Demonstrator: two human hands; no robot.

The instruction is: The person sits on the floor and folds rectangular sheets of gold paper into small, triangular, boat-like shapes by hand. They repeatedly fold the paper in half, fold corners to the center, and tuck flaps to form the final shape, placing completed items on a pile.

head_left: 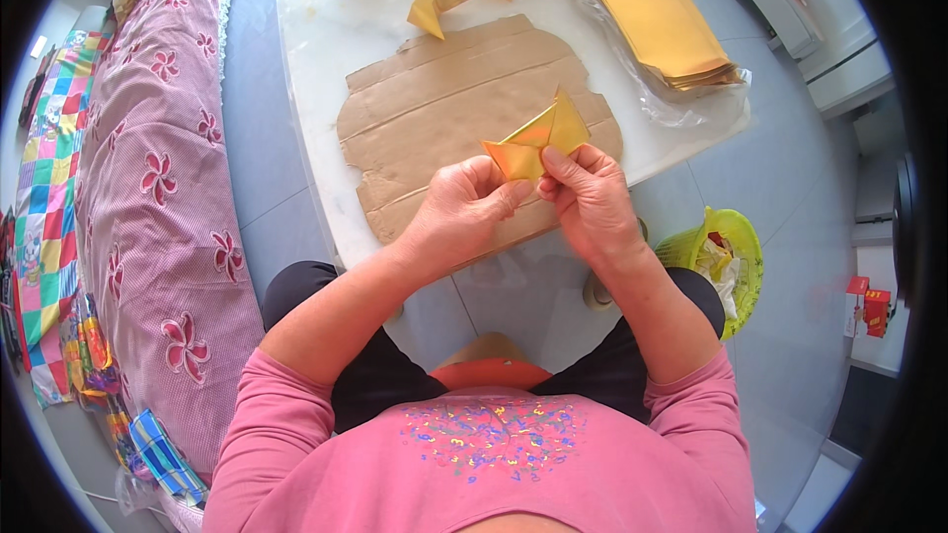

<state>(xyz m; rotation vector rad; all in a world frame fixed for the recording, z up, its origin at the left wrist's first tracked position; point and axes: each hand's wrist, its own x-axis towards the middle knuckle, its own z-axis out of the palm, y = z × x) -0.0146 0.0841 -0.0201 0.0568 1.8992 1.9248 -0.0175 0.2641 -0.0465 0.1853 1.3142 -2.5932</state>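
A partly folded sheet of gold foil paper [538, 140] is held between both hands above the cardboard. My left hand [462, 207] pinches its lower left part between thumb and fingers. On the other side, my right hand [590, 195] grips the lower right edge, thumb on top. One pointed corner sticks up at the top right. Beneath lies a flat brown cardboard piece [434, 109] with ragged edges. Just beyond it sits a folded gold paper piece [434, 8], and several similar ones stand at the table's far side.
A stack of gold paper sheets [657, 25] on clear plastic lies at the white table's [316, 49] right. A green basket [748, 257] with waste stands on the floor at right. At left is a pink flowered cover [163, 227].
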